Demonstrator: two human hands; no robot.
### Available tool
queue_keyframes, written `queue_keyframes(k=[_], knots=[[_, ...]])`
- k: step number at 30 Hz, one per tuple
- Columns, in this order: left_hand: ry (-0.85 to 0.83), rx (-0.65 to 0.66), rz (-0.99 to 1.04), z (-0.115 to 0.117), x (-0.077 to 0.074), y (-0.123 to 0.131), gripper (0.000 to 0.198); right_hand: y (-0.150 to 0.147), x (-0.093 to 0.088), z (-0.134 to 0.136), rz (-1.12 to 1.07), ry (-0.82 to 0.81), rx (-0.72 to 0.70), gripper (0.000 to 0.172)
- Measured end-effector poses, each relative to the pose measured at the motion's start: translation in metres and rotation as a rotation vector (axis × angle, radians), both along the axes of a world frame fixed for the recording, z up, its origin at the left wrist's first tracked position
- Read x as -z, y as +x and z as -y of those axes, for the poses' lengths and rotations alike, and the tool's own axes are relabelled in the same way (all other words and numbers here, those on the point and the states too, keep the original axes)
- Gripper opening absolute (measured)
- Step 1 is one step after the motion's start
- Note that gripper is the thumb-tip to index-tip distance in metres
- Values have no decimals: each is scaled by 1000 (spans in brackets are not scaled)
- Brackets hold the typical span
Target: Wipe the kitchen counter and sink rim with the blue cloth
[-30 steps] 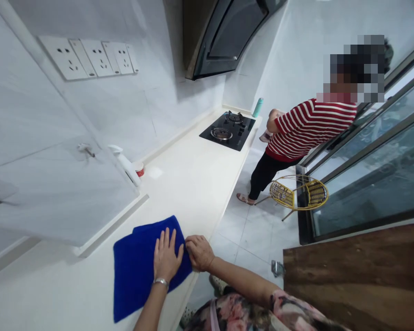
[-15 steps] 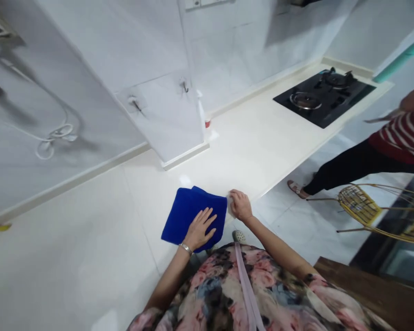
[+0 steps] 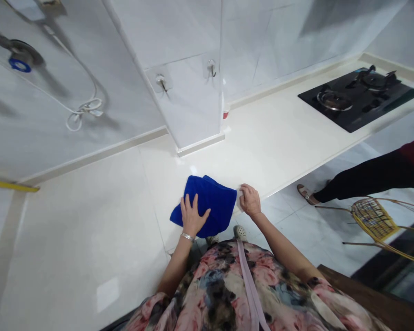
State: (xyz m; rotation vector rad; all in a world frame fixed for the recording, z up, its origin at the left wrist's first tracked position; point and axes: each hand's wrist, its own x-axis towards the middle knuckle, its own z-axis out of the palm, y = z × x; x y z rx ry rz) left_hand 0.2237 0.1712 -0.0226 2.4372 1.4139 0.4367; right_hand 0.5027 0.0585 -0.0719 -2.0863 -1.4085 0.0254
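Observation:
A folded blue cloth lies on the white countertop near its front edge. My left hand presses flat on the cloth's near left part, fingers spread, a bracelet on the wrist. My right hand rests curled on the counter edge just right of the cloth, touching its right side; whether it pinches the cloth I cannot tell.
A black gas hob is set in the counter at the far right. A white tiled pillar with hooks stands behind the cloth, a small red-and-white cup beside it. Another person's legs and a yellow wire chair are on the floor at the right.
The view swung left and down. My left hand shifted to the left on the cloth, which bunched up a little. My right hand stayed at the cloth's right edge.

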Motion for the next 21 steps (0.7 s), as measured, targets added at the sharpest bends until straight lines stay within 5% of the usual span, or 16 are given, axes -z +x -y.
queue_keyframes(k=[8, 13, 16, 21], knots=[[-56, 25, 25, 37, -4, 16, 30, -1, -3, 3, 23, 32, 18, 31], [-164, 11, 117, 38, -12, 19, 17, 5, -1, 8, 45, 56, -7, 32], [-169, -38, 170, 29, -37, -9, 19, 11, 4, 10, 61, 62, -22, 35], [75, -265, 406, 22, -119, -104, 31, 15, 9, 12, 85, 100, -11, 33]])
